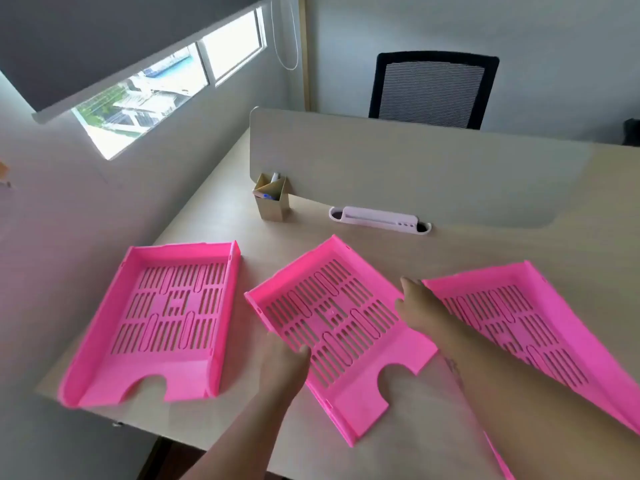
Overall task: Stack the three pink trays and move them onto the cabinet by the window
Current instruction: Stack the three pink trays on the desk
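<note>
The desk (214, 233) holds all three pink trays side by side, none stacked yet, and no cabinet is in view, only the window (138, 95) up left. The left tray (162, 320) lies flat and untouched near the desk's left edge. The right tray (526, 323) runs off the frame at lower right. The middle tray (332, 327) sits skewed between them, held on both sides: the left hand (284, 368) pinches its left wall, thumb inside on the slotted floor, and the right hand (420, 306) curls over its right wall, just beside the right tray. To do this well, I judge the middle tray should be lifted level, turned to match one neighbour's angle, notch to notch, then lowered straight so the walls nest without catching.
</note>
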The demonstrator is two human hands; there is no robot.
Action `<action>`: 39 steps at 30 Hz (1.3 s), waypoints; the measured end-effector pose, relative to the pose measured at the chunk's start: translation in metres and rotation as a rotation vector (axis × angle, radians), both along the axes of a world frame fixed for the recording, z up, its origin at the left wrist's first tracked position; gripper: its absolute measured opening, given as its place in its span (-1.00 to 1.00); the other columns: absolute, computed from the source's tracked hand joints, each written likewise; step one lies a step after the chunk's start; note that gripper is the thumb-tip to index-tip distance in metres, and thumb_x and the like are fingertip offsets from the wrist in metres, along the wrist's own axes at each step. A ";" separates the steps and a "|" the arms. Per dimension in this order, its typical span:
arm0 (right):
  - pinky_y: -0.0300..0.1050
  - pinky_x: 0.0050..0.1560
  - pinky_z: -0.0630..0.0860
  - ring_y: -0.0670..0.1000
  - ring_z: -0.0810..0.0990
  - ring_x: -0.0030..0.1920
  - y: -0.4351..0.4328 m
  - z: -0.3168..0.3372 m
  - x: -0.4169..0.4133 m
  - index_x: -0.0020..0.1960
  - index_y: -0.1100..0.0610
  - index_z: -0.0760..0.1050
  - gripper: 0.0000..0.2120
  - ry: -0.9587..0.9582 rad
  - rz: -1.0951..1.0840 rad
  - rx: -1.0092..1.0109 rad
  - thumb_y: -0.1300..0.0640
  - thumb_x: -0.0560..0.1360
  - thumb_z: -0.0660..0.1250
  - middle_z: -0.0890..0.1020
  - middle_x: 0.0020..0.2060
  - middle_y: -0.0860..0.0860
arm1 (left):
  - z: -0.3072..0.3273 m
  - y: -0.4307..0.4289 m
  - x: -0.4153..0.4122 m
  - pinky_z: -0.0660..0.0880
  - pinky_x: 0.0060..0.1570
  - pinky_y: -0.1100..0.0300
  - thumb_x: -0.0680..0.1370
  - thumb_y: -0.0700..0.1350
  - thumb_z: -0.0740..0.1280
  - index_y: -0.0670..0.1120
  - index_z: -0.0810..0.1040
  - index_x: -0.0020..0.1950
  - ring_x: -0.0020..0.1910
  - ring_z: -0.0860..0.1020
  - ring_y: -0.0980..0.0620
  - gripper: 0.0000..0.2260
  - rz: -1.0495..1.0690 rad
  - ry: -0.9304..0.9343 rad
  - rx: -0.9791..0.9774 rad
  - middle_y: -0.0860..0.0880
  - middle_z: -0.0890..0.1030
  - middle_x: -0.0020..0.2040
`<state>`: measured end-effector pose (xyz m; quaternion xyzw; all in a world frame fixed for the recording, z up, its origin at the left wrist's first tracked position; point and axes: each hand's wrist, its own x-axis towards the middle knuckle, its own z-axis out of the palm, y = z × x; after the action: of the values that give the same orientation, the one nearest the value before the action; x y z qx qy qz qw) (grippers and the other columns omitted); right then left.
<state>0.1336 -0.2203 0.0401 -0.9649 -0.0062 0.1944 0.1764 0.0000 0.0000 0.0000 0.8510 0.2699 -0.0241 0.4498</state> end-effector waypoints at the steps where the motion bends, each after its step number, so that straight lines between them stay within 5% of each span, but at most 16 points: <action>1: 0.10 0.25 0.45 0.24 0.44 0.38 0.000 -0.004 0.001 0.48 0.29 0.26 -0.57 0.015 -0.013 0.003 0.25 0.62 0.14 0.40 0.43 0.25 | -0.001 -0.002 0.001 0.60 -0.05 0.04 0.40 -0.18 0.27 0.06 0.56 0.00 -0.10 0.62 -0.02 -0.76 0.021 0.001 -0.043 0.00 0.63 -0.07; 4: -0.03 -0.03 0.52 0.20 0.61 0.15 -0.004 -0.018 0.000 0.41 0.29 0.35 -0.64 0.027 -0.038 0.009 0.29 0.62 0.16 0.52 0.28 0.23 | 0.001 -0.007 -0.001 0.57 -0.03 0.03 0.46 -0.37 0.22 0.04 0.54 -0.05 -0.11 0.60 -0.07 -0.69 0.101 0.015 -0.071 -0.04 0.63 -0.09; 7: 0.00 -0.18 0.59 0.16 0.63 -0.10 -0.010 -0.035 -0.006 0.18 0.31 0.48 -0.80 0.001 -0.096 0.005 0.32 0.59 0.19 0.59 0.05 0.22 | -0.004 0.003 0.005 0.62 -0.16 -0.06 0.47 -0.34 0.19 0.04 0.55 -0.04 -0.21 0.63 -0.06 -0.70 0.098 0.032 -0.057 -0.01 0.65 -0.13; 12: -0.28 -0.49 0.33 -0.06 0.45 -0.43 -0.013 -0.042 -0.034 -0.09 0.21 0.41 -0.89 -0.008 -0.241 0.069 0.29 0.62 0.20 0.50 -0.33 0.02 | 0.003 0.030 0.033 0.41 -0.28 0.14 0.52 -0.35 0.18 -0.21 0.59 -0.04 -0.27 0.52 -0.04 -0.80 0.093 0.095 0.026 -0.09 0.59 -0.18; 19: -0.18 -0.46 0.26 -0.06 0.29 -0.46 0.003 -0.038 -0.081 -0.18 0.15 0.29 -0.81 -0.013 -0.396 0.187 0.27 0.59 0.21 0.32 -0.41 -0.03 | -0.002 0.059 0.079 0.57 -0.20 -0.04 0.46 -0.34 0.16 -0.22 0.59 -0.11 -0.18 0.60 -0.22 -0.79 -0.066 0.092 0.148 -0.18 0.63 -0.18; 27: -0.19 -0.49 0.18 -0.06 0.28 -0.48 0.024 -0.047 -0.116 -0.25 0.08 0.17 -0.73 -0.008 -0.559 0.223 0.25 0.57 0.18 0.33 -0.40 -0.04 | -0.005 0.064 0.098 0.56 -0.12 0.04 0.53 -0.33 0.13 -0.16 0.60 0.13 -0.14 0.58 -0.11 -0.69 -0.209 0.082 0.128 -0.11 0.62 -0.06; 34: -0.02 -0.40 0.39 0.02 0.36 -0.41 0.016 -0.053 -0.116 -0.12 0.13 0.22 -0.83 0.017 -0.531 0.290 0.21 0.60 0.17 0.40 -0.35 0.03 | -0.004 0.067 0.098 0.59 -0.08 -0.03 0.55 -0.33 0.16 -0.15 0.62 0.03 -0.16 0.58 -0.11 -0.74 -0.224 0.075 0.117 -0.17 0.67 -0.02; 37: 0.04 -0.39 0.50 0.02 0.44 -0.40 0.009 -0.048 -0.116 -0.09 0.13 0.28 -0.81 0.017 -0.504 0.308 0.09 0.58 0.27 0.50 -0.29 0.06 | 0.001 0.066 0.097 0.56 0.11 -0.03 0.58 -0.23 0.23 -0.21 0.53 0.30 0.07 0.61 -0.16 -0.70 -0.209 0.075 0.100 -0.21 0.63 0.21; 39: -0.12 -0.45 0.38 -0.04 0.35 -0.43 -0.002 -0.038 -0.111 -0.09 0.12 0.30 -0.76 -0.027 -0.460 0.276 0.01 0.57 0.31 0.43 -0.32 0.00 | 0.011 0.059 0.096 0.51 0.16 -0.05 0.58 -0.17 0.26 -0.20 0.45 0.38 0.18 0.58 -0.18 -0.63 -0.223 0.039 0.139 -0.20 0.58 0.29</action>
<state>0.0227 -0.2222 0.0019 -0.9102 0.1843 0.1339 0.3460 0.0964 0.0594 0.0105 0.9043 0.1832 -0.0718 0.3789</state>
